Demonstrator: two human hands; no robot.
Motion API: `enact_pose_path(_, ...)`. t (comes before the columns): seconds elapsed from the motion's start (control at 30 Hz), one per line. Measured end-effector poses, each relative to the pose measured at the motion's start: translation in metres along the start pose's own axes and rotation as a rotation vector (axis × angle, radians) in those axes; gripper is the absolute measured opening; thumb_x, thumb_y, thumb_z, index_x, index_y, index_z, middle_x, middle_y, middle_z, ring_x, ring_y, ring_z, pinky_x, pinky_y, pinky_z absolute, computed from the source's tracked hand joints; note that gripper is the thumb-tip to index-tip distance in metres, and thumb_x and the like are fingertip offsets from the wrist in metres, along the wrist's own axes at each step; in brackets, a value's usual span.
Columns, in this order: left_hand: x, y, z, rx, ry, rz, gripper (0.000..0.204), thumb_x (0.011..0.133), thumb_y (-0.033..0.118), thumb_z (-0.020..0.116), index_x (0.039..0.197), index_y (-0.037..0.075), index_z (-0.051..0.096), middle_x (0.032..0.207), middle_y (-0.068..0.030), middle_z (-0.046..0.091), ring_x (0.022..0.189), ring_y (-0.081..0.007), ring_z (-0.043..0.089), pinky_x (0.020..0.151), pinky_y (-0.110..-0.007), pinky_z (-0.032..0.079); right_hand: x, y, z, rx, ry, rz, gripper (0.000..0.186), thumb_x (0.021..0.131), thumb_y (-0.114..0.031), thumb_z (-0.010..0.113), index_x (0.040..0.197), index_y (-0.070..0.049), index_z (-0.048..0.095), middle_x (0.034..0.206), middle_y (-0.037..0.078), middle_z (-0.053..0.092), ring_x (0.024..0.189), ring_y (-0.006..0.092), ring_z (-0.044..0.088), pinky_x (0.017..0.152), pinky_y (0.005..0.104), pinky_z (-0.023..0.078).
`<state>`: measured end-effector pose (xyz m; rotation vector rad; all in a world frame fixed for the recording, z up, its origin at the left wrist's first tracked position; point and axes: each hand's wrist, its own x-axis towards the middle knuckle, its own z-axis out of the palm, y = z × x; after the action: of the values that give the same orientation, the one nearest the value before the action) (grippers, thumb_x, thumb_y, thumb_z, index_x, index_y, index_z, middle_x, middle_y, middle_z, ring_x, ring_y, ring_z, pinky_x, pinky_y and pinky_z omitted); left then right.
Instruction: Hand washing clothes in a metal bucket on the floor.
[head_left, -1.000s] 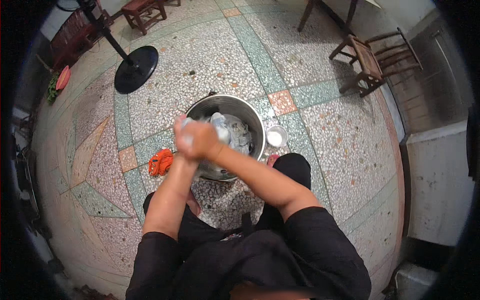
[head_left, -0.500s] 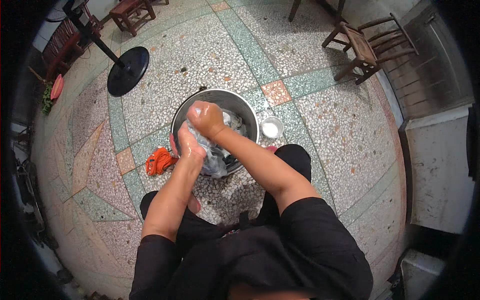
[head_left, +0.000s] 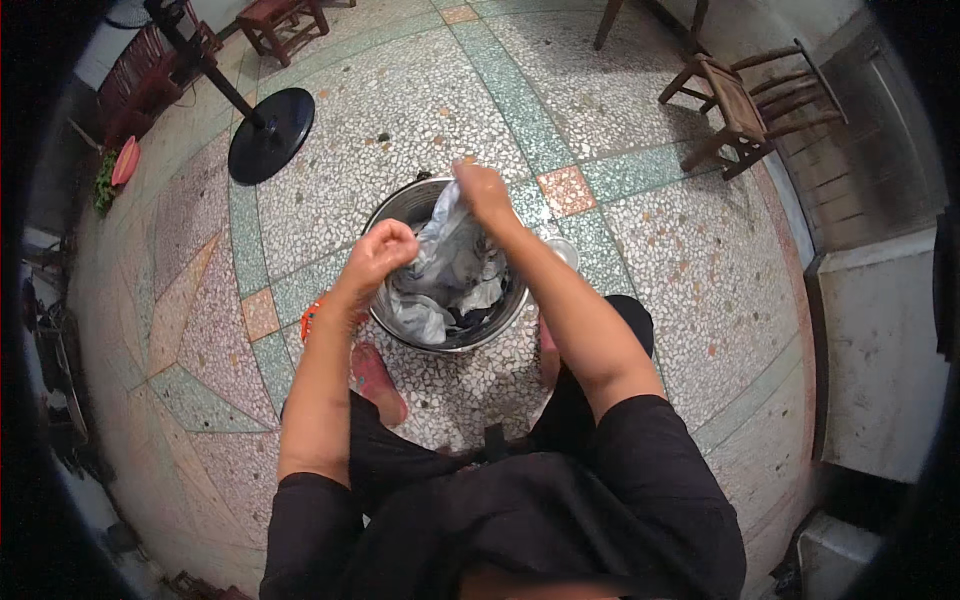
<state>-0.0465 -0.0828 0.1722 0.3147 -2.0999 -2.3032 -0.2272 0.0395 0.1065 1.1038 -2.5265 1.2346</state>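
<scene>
A round metal basin (head_left: 508, 318) stands on the floor between my feet, with wet cloths inside. My right hand (head_left: 483, 195) is closed on a pale wet cloth (head_left: 440, 240) and holds one end up at the basin's far rim. The rest of that cloth hangs down into the basin. At the left rim, my left hand (head_left: 383, 257) has its fingers curled in a pinch at the cloth's edge; the exact grip is partly hidden. Other light and dark cloths (head_left: 480, 293) lie lower in the basin.
Right of the basin, a small white-filled bowl (head_left: 563, 252) is partly covered by my right forearm. An orange bundle (head_left: 308, 320) shows behind my left forearm. Farther off are a black round stand base (head_left: 272, 136), a wooden chair (head_left: 735, 105) and a red-brown stool (head_left: 280, 25).
My hands were close together over the basin, squeezing the cloth. They have moved apart, the right one away and to the right, and the cloth now stretches upward. The view has shifted slightly.
</scene>
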Motion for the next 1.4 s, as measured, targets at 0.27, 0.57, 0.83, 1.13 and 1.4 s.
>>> enact_pose_path(0.27,-0.016,-0.020,-0.045,0.865,0.148,-0.017,0.021,0.077,0.024,0.054,0.076,0.003,0.057,0.066,-0.0094,0.055,0.062,-0.0229,0.052,0.061,-0.034,0.042,-0.013,-0.102,-0.083,1.118,-0.502,0.256,0.025,0.071,-0.018,0.064,0.090,-0.002,0.058,0.081,0.005,0.057,0.080,0.0117,0.055,0.072,0.0258,0.044)
enact_pose_path(0.57,-0.007,-0.011,-0.028,0.496,0.498,0.006,0.019,0.085,0.011,0.041,0.103,0.006,0.049,0.095,-0.0143,0.057,0.087,-0.0245,0.057,0.072,-0.036,0.045,-0.094,-0.161,-0.055,0.687,-0.554,-0.519,0.056,0.062,-0.007,0.055,0.117,-0.003,0.044,0.116,0.020,0.046,0.106,0.0347,0.047,0.088,0.0394,0.040)
enact_pose_path(0.83,-0.010,0.006,-0.028,0.267,0.375,0.009,0.023,0.086,0.010,0.041,0.108,0.007,0.046,0.101,-0.0148,0.054,0.091,-0.0242,0.055,0.076,-0.036,0.045,-0.039,-0.102,-0.067,-0.169,-0.925,-0.020,0.026,0.064,-0.012,0.053,0.089,-0.014,0.063,0.081,0.012,0.063,0.077,0.0314,0.060,0.066,0.0410,0.046)
enact_pose_path(1.13,-0.029,0.026,-0.023,-0.021,0.249,0.066,0.029,0.086,0.009,0.042,0.115,0.008,0.043,0.108,-0.0153,0.052,0.096,-0.0239,0.054,0.080,-0.036,0.045,-0.033,-0.025,-0.016,0.165,-0.250,-0.068,0.030,0.064,-0.017,0.057,0.089,0.000,0.058,0.090,0.023,0.059,0.087,0.0359,0.056,0.080,0.0397,0.043)
enact_pose_path(1.4,-0.048,0.039,-0.037,-0.276,0.142,0.122,0.034,0.087,0.008,0.042,0.121,0.009,0.041,0.114,-0.0157,0.050,0.101,-0.0236,0.053,0.084,-0.036,0.045,-0.002,-0.056,-0.074,1.388,-0.403,0.678,0.027,0.076,-0.017,0.049,0.098,-0.002,0.053,0.099,0.010,0.057,0.086,0.0202,0.056,0.077,0.0338,0.045)
